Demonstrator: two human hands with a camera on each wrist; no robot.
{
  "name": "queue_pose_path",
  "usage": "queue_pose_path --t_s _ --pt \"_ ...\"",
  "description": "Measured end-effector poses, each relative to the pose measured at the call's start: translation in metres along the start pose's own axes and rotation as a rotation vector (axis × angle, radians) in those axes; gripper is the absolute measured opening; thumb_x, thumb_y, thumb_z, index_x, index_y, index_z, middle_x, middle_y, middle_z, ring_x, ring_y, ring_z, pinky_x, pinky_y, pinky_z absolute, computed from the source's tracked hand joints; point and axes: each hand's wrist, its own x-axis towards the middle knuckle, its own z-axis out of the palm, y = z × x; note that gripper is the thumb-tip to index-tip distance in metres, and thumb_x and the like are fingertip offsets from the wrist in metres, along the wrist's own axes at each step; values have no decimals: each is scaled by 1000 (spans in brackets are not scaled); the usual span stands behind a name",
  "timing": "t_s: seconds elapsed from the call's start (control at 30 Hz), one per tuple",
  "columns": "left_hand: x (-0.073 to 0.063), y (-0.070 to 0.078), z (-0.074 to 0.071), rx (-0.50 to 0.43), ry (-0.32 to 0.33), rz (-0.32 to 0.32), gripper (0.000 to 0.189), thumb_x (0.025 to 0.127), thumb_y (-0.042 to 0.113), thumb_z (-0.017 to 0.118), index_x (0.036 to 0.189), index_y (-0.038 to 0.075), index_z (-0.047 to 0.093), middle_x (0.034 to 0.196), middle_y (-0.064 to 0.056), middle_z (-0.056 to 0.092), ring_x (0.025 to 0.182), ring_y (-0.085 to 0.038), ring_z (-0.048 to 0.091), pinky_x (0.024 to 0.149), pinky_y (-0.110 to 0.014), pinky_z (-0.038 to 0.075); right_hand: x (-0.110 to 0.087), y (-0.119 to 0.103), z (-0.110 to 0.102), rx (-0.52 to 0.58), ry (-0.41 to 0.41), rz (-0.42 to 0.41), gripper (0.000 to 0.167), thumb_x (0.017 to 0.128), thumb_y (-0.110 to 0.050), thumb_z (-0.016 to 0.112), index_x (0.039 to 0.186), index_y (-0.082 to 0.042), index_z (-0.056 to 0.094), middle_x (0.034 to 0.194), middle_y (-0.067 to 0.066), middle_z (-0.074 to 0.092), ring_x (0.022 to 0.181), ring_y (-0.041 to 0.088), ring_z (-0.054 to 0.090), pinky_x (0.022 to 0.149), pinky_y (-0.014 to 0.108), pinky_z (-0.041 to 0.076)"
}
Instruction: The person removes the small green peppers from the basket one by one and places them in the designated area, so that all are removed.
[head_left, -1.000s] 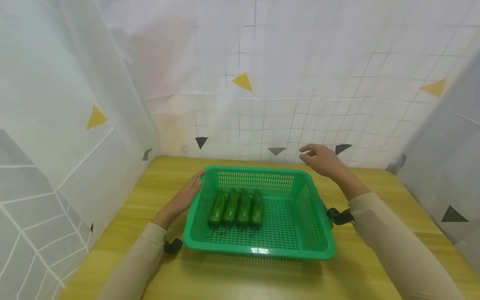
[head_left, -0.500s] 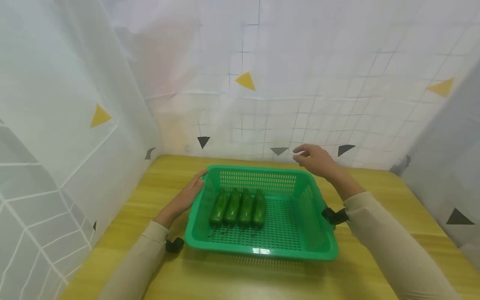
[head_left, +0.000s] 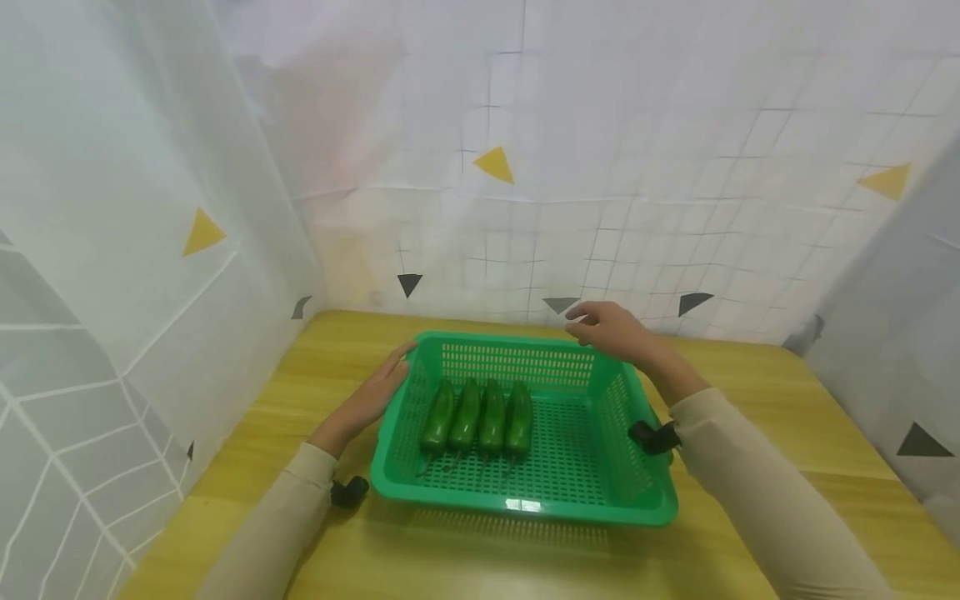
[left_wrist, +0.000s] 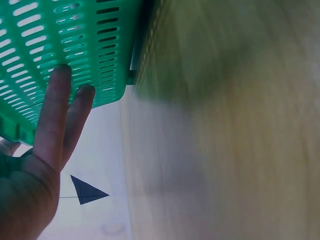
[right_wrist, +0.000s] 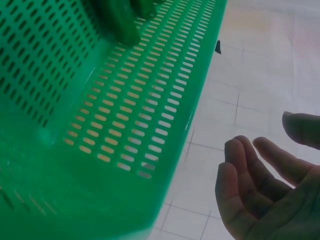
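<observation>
A green plastic basket point(head_left: 480, 502) with slotted walls stands on the wooden table. Inside, several glossy green peppers point(head_left: 491, 421) lie side by side in its left half, thin stems toward the near side. My left hand point(head_left: 367, 398) rests at the basket's left side; in the left wrist view its straight fingers point(left_wrist: 55, 112) lie against the slotted outer wall. My right hand point(head_left: 611, 335) hovers over the far right corner of the basket, fingers loosely bent and holding nothing. The right wrist view shows that hand point(right_wrist: 265, 195) apart from the rim.
A small dark green shape point(head_left: 671, 457) peeks out beyond the basket's right wall. Wooden tabletop point(head_left: 735, 467) extends on both sides. White patterned sheeting point(head_left: 450, 225) rises behind the table and along its sides. Black cameras point(head_left: 350, 492) sit at both wrists.
My right hand has moved left and slightly down, from beyond the far right corner to over the rim. The left hand, basket and peppers stay in place.
</observation>
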Motion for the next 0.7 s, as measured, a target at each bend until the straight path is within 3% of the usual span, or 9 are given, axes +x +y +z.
queue_pose_path --t_s 0.23,0.47,0.7 --pt "8 1 8 18 -29 9 54 114 38 26 164 21 18 168 -10 15 152 -35 12 118 -61 14 -3 6 7 23 -48 15 44 107 -23 52 137 9 55 127 30 63 106 40 67 89 51 55" --pt "5 3 6 5 -21 -4 53 113 40 26 163 23 18 166 -12 19 150 -38 19 116 -64 20 3 6 16 66 -116 -9 43 106 -22 53 137 8 55 129 30 61 109 44 65 88 54 55" --pt "3 -2 3 -3 -23 8 53 113 40 27 163 22 19 167 -11 17 151 -36 16 117 -63 18 12 7 30 12 -174 -3 40 105 -21 56 134 7 58 123 28 65 104 40 66 80 46 58"
